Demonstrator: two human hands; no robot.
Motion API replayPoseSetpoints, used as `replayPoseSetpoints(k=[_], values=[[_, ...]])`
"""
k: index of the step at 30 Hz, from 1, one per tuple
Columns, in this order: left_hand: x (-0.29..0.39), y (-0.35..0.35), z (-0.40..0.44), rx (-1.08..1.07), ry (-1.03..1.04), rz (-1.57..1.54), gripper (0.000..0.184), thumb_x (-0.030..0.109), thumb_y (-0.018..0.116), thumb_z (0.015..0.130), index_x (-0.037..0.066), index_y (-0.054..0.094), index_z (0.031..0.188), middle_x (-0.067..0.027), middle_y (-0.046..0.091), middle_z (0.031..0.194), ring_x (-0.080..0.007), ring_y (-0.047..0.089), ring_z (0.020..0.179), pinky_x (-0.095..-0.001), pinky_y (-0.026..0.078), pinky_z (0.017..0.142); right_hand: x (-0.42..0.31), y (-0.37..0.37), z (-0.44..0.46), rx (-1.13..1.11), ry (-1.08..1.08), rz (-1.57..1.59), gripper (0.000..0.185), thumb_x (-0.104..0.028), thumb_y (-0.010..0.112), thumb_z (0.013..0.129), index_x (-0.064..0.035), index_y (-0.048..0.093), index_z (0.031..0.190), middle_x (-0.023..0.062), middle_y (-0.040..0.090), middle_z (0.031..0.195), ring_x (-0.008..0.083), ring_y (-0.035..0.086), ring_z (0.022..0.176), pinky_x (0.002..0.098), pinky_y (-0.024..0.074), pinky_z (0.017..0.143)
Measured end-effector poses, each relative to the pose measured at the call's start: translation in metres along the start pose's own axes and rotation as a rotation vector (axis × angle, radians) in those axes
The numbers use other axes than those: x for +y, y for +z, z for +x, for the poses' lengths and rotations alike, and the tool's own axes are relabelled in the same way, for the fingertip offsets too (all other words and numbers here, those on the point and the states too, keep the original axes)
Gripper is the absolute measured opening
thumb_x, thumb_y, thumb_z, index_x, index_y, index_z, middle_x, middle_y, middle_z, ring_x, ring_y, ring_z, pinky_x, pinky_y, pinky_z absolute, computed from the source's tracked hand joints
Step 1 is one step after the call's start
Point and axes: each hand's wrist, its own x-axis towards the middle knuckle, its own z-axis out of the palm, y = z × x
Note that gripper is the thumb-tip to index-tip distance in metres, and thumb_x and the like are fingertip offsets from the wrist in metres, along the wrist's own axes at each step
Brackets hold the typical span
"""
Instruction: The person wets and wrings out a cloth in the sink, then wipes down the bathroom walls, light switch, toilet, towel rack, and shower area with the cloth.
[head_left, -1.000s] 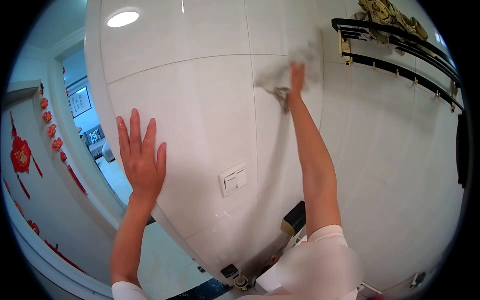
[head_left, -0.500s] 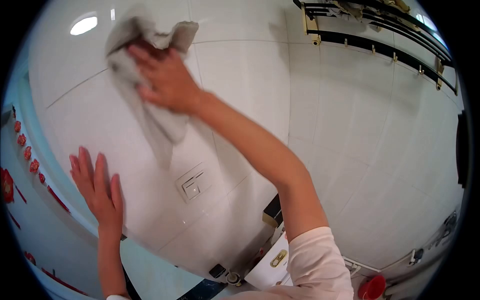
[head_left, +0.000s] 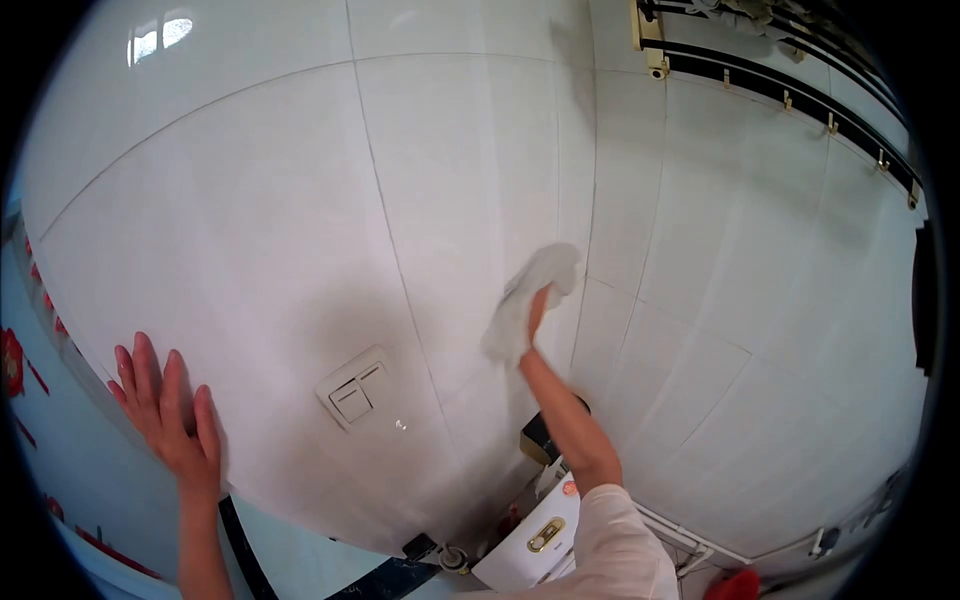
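Against the white tiled wall, my right hand presses a pale grey cloth near the inner corner; hand and cloth are blurred, and most of the fingers are covered. My left hand lies flat on the wall at the lower left, fingers spread, holding nothing. Between the two hands is a white double light switch, touched by neither.
A black and gold rack with hooks is on the right wall. Below my right arm stand a white box with a gold emblem and a dark box. A red bucket is at the bottom right. Red decorations hang far left.
My right hand has swept the cloth from the upper left of the wall down and right toward the corner. My left hand stays flat on the wall while the view has shifted.
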Motion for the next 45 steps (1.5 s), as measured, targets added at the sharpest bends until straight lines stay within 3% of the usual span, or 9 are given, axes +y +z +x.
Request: replayPoseSetpoints(k=[2,4,6,8,12,18,27,34,45], values=[[-0.001,0.001,0.001,0.015,0.001,-0.004,0.042,0.009,0.053,0.089,0.007,0.053,0.131,-0.0165,0.038,0.148,-0.0373,0.028,0.14,-0.0553,0.012,0.114,0.006,0.041,-0.063,-0.134,-0.113,-0.248,0.063,-0.017,0.042,0.096,0.0058,0.013,0.147,0.0199,0.029,0.148,0.0295,0.034,0.134,0.0356,0.0253,0.113],[0.001,0.003,0.002,0.028,0.004,-0.009,0.042,0.009,0.054,0.089,0.008,0.053,0.131,-0.0158,0.039,0.148,-0.0368,0.028,0.14,-0.0551,0.012,0.114,-0.177,0.139,-0.097,-0.347,-0.93,-0.631,0.084,-0.018,0.061,0.078,0.0183,0.017,0.14,0.0308,0.024,0.148,0.0429,0.02,0.14,0.0503,0.0186,0.114],[0.0,0.004,-0.001,0.031,-0.004,-0.003,0.043,0.008,0.054,0.088,0.009,0.054,0.131,-0.0152,0.04,0.147,-0.0366,0.028,0.14,-0.055,0.012,0.114,-0.253,0.183,-0.068,-0.514,-1.08,-0.705,0.073,-0.021,0.058,0.081,0.0186,0.029,0.135,0.0311,0.026,0.148,0.0396,0.023,0.14,0.0497,0.021,0.113],[-0.001,0.01,0.001,0.041,-0.01,-0.021,0.041,0.01,0.058,0.087,0.008,0.057,0.128,-0.0168,0.042,0.145,-0.0374,0.031,0.139,-0.0541,0.012,0.113,-0.262,0.193,-0.027,-0.447,-0.95,-0.578,0.061,-0.025,0.058,0.081,0.0175,0.044,0.123,0.0262,0.029,0.149,0.0356,0.026,0.14,0.0489,0.0238,0.112],[-0.003,0.004,0.0,0.045,-0.028,-0.023,0.04,0.01,0.061,0.085,0.009,0.059,0.125,-0.017,0.043,0.144,-0.0371,0.032,0.138,-0.0531,0.013,0.113,-0.203,0.144,0.016,-0.251,-0.725,-0.532,0.067,-0.022,0.057,0.08,0.0187,0.035,0.128,0.0306,0.026,0.147,0.0411,0.023,0.139,0.051,0.0202,0.112],[-0.001,0.002,0.001,0.046,-0.032,-0.045,0.041,0.008,0.061,0.084,0.01,0.059,0.126,-0.0136,0.043,0.145,-0.0339,0.031,0.14,-0.0528,0.013,0.114,-0.075,0.074,-0.232,-0.247,-0.425,-0.535,0.077,-0.017,0.055,0.077,0.0205,0.022,0.136,0.0373,0.022,0.145,0.0494,0.019,0.138,0.054,0.0148,0.113],[0.0,0.004,0.001,0.075,-0.066,-0.107,0.04,0.009,0.065,0.082,0.012,0.063,0.121,-0.0115,0.047,0.143,-0.0329,0.033,0.139,-0.0538,0.015,0.113,-0.208,0.174,-0.107,-0.272,-0.749,-0.562,0.07,-0.017,0.05,0.09,0.014,0.016,0.143,0.0296,0.022,0.15,0.0475,0.021,0.137,0.0509,0.0147,0.114],[0.0,0.004,0.002,0.105,-0.089,-0.149,0.036,0.01,0.067,0.079,0.011,0.067,0.115,-0.0112,0.051,0.139,-0.0322,0.035,0.138,-0.0471,0.013,0.115,-0.082,0.064,-0.223,-0.307,-0.451,-0.563,0.07,-0.012,0.048,0.086,0.0196,0.015,0.14,0.0367,0.021,0.147,0.0506,0.021,0.137,0.0495,0.0162,0.114],[-0.001,0.006,0.001,0.13,-0.079,-0.184,0.035,0.01,0.068,0.078,0.013,0.068,0.113,-0.0093,0.052,0.139,-0.0321,0.037,0.137,-0.0494,0.014,0.114,-0.195,0.114,-0.257,-0.228,-0.444,-0.368,0.035,0.006,0.047,0.081,0.0077,0.055,0.115,0.023,0.051,0.124,0.0366,0.052,0.111,0.0371,0.0366,0.1]])
